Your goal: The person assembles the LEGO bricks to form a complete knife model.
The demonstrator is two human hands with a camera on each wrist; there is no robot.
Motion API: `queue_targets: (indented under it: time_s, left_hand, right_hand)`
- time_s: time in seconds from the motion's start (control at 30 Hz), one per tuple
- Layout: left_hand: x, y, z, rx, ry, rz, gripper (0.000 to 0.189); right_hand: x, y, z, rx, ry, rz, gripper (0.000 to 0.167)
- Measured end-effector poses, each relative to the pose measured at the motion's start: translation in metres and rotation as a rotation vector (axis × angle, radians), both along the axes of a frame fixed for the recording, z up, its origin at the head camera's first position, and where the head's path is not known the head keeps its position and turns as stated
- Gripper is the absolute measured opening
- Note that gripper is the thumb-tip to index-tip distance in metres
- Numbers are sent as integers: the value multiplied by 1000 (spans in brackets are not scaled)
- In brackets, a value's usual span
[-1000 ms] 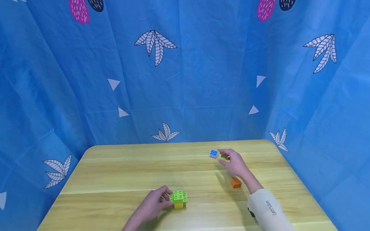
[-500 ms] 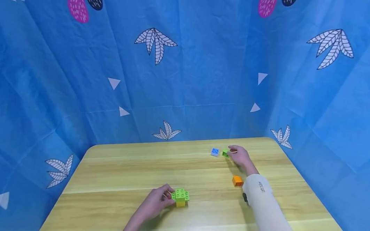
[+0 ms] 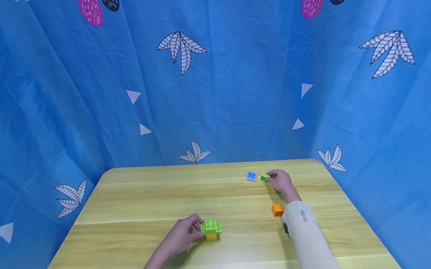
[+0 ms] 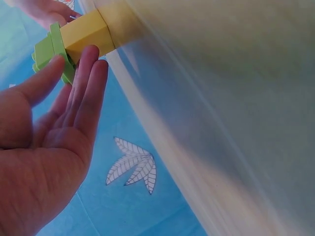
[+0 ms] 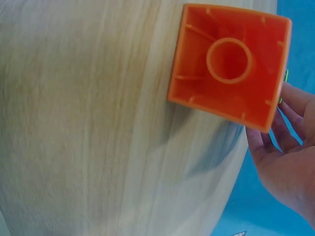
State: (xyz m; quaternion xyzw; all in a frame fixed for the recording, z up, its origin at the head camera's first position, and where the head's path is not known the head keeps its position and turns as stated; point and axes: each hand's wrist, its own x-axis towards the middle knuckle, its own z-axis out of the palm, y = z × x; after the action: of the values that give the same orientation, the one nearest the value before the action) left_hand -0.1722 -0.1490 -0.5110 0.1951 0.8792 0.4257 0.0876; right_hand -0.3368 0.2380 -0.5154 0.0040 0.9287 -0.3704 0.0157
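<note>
In the head view my left hand point(image 3: 184, 234) pinches a small stack of toy building bricks near the middle of the table. The stack has lime green bricks point(image 3: 211, 226) on top of a yellow brick point(image 4: 86, 33). In the left wrist view my thumb lies on the green part, fingers on the far side. Far to the right, my right hand point(image 3: 281, 182) holds a small green brick point(image 3: 264, 178) between thumb and fingers, its hollow underside partly showing. A blue brick point(image 3: 251, 176) lies just left of it, apart.
An orange brick point(image 3: 277, 210) lies beside my right sleeve, nearer to me; the right wrist view shows its hollow underside point(image 5: 261, 64). The wooden table point(image 3: 160, 194) ends at a blue patterned curtain point(image 3: 213, 90) at the back and sides.
My right hand has shifted to the right side of the small green brick, which now shows more and sits slightly farther from the blue brick. My left hand stays on the stack.
</note>
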Motion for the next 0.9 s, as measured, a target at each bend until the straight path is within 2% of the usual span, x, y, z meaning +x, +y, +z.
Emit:
queue_targets:
  time_s: [0.23, 0.73, 0.9]
  left_hand:
    - [-1, 3, -1, -2, 1, -2, 30]
    - [2, 2, 0, -1, 1, 1, 30]
    - [2, 3, -1, 5, -3, 2, 30]
  right_hand:
    - [-1, 4, 4, 25, 31, 2, 32]
    - [5, -13, 16, -136, 67, 68, 27]
    - [11, -20, 21, -194, 45, 88, 26]
